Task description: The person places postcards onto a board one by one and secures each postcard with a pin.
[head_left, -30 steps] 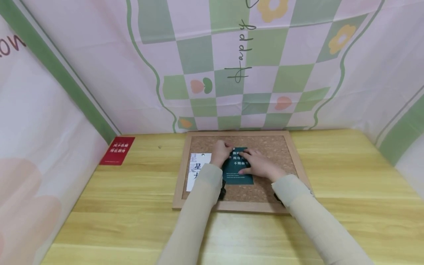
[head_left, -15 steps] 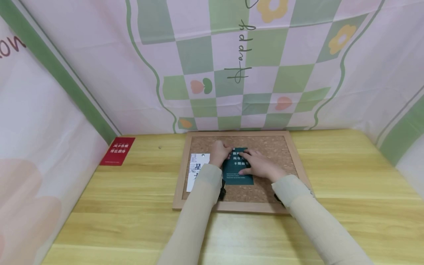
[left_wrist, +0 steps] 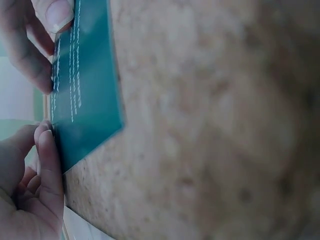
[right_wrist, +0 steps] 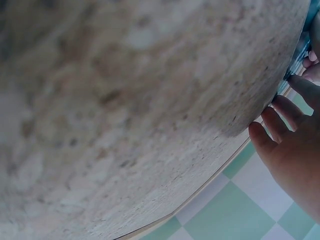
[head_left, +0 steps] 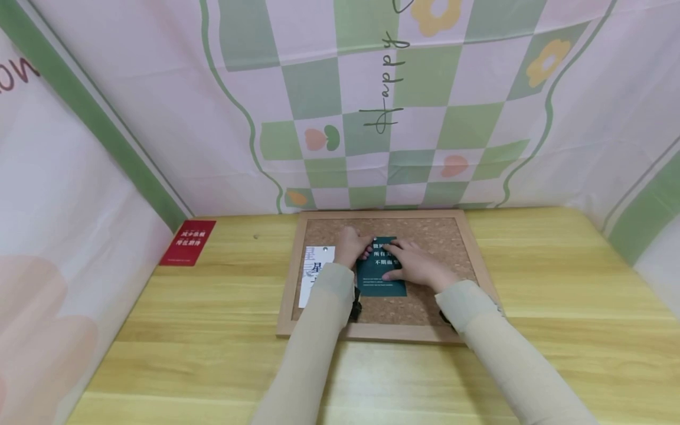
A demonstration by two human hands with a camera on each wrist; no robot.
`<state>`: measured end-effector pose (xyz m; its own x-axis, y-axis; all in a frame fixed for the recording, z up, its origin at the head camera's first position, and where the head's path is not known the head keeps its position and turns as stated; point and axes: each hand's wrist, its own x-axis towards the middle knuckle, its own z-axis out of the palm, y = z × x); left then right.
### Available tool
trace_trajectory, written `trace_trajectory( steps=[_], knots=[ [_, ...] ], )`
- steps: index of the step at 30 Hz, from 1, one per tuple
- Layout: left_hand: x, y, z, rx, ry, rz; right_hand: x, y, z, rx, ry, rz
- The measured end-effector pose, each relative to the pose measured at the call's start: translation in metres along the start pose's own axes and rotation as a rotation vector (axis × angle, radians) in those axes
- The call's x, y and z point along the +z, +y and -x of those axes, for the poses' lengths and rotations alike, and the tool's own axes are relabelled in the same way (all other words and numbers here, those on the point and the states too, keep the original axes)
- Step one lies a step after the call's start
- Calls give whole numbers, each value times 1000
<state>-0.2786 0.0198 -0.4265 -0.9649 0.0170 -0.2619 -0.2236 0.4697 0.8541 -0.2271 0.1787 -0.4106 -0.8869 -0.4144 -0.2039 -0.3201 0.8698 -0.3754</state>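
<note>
A dark green card (head_left: 377,288) with white printed characters lies on the framed corkboard (head_left: 419,310). At its top edge my left hand (head_left: 349,247) has its thumb and fingertips together at a small pale pushpin (head_left: 375,239). The left wrist view shows that hand (left_wrist: 32,197) with its fingers bent beside the card (left_wrist: 92,100); the pin is hidden there. My right hand (head_left: 419,265) lies spread over the card's right side, fingertips touching it. In the right wrist view its fingers (right_wrist: 272,125) are loosely extended. Left of the green card, a white card (head_left: 308,289) is partly covered by my left arm.
A small pin (head_left: 325,249) sits at the white card's top. A red card (head_left: 188,242) lies on the wooden table (head_left: 212,342) at the far left. Patterned cloth (head_left: 366,171) hangs behind the board, and plain cloth stands at both sides.
My left hand has shifted very slightly to the left, and its fingers show a little more under the thumb. The right hand and the cards have stayed in place.
</note>
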Motion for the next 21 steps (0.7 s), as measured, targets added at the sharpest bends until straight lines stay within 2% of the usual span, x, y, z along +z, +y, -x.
trace_trajectory(
  steps=[6, 15, 21],
  knots=[
    [-1, -1, -1, 7, 14, -4, 1, 0, -2, -12, 8, -2],
    [1, -3, -5, -38, 5, 51, 2, 0, -2, -17, 15, 5],
    [3, -2, -5, -41, 6, 56, 1, 1, -2, -22, 18, 7]
  ],
)
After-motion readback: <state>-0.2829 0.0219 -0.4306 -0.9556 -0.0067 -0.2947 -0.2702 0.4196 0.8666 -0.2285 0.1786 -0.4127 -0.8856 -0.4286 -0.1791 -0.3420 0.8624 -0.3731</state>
